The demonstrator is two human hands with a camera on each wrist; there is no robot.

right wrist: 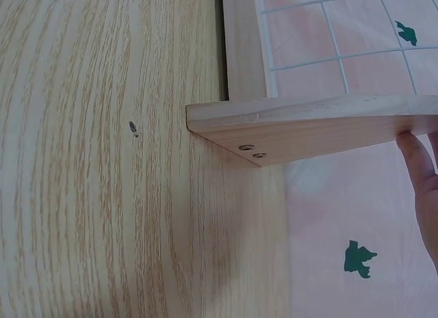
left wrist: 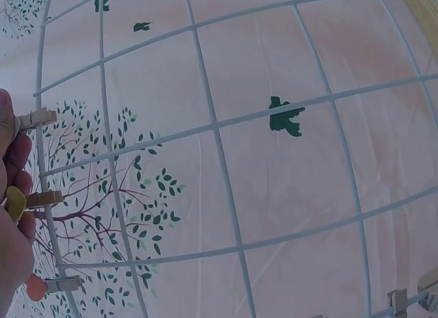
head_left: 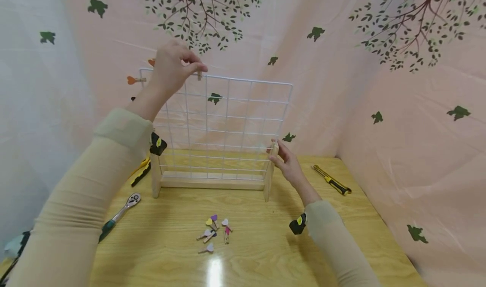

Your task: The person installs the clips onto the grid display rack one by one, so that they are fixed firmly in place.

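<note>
A white wire grid [head_left: 228, 109] stands upright in a wooden stand [head_left: 212, 183]. At its top wire, my left hand [head_left: 171, 67] pinches a small wooden clothespin [head_left: 199, 76]. The left wrist view has this clothespin [left wrist: 34, 120] across the wire, beside one with a yellow heart [left wrist: 15, 203] and another with an orange heart [left wrist: 36, 288]. An orange-heart clothespin [head_left: 131, 80] is clipped on the grid's left edge. My right hand [head_left: 289, 164] holds the top of the stand's right upright [head_left: 268, 177]; in the right wrist view its fingers [right wrist: 417, 164] touch that upright's outer face.
Several heart-topped clothespins [head_left: 209, 234] lie loose on the wooden table [head_left: 250, 257] in front of the stand. A ratchet wrench [head_left: 120, 213] lies at left, a yellow-and-black tool [head_left: 332, 180] at right. Behind hangs a pink curtain [head_left: 322, 88] with a leaf print.
</note>
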